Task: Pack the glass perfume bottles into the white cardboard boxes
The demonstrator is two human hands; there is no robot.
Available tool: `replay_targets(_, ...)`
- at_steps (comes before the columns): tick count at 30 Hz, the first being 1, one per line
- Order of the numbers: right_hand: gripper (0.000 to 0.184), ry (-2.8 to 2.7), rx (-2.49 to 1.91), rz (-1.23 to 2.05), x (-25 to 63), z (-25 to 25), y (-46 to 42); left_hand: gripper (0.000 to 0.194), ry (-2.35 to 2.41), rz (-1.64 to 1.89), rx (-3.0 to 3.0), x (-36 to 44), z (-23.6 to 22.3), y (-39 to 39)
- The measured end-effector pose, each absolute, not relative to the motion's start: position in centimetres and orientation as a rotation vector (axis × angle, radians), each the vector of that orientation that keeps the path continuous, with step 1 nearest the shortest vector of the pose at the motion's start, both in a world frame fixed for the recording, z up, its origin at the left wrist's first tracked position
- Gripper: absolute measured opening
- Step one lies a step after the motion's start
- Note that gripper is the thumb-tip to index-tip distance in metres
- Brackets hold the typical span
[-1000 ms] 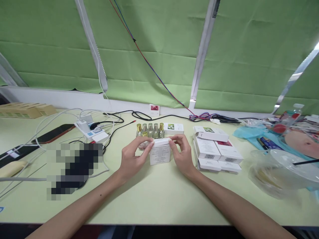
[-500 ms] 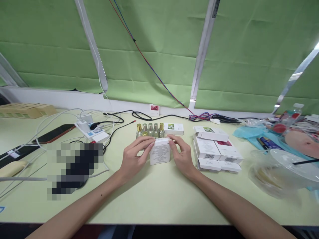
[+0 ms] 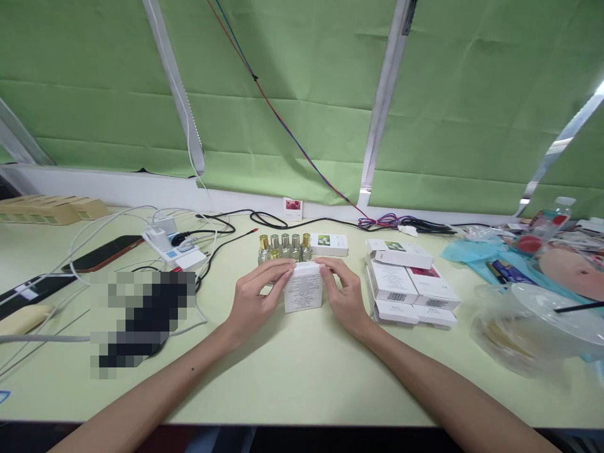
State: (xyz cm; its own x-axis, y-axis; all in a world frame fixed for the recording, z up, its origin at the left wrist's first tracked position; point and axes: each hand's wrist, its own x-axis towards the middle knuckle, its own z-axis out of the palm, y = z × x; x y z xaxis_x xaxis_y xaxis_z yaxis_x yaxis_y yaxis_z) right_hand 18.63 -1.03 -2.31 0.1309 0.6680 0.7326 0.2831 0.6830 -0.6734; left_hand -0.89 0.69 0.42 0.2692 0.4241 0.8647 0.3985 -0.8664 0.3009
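A small white carton (image 3: 303, 292) with printed text on its near face stands upright on the table in front of me. My left hand (image 3: 257, 294) grips its upper left edge between thumb and fingers. On the opposite side my right hand (image 3: 345, 290) pinches the upper right corner. Just behind the carton stand several small glass bottles (image 3: 285, 247) with gold and silver caps, partly covered by my left fingers. A white box (image 3: 333, 244) with a green picture lies flat beside them. To the right is a stack of similar white boxes (image 3: 391, 281).
Phones (image 3: 102, 253), a power strip (image 3: 182, 251) and tangled cables crowd the left, with tan cartons (image 3: 51, 209) behind. A lidded plastic cup (image 3: 542, 327) with a straw, a blue bag (image 3: 467, 251) and a bottle (image 3: 559, 217) occupy the right. A picture card (image 3: 293, 208) leans at the back.
Almost nothing differs. Both hands stay on the white carton, with only a very slight shift of the fingers along its top edge.
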Motion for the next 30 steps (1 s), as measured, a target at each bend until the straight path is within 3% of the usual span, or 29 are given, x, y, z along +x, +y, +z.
replay_targets(30,0.018,-1.524,-0.835,0.219,18.56,-2.12,-1.13,0.017,0.827,1.687,2.483,-0.77,0.57,0.59)
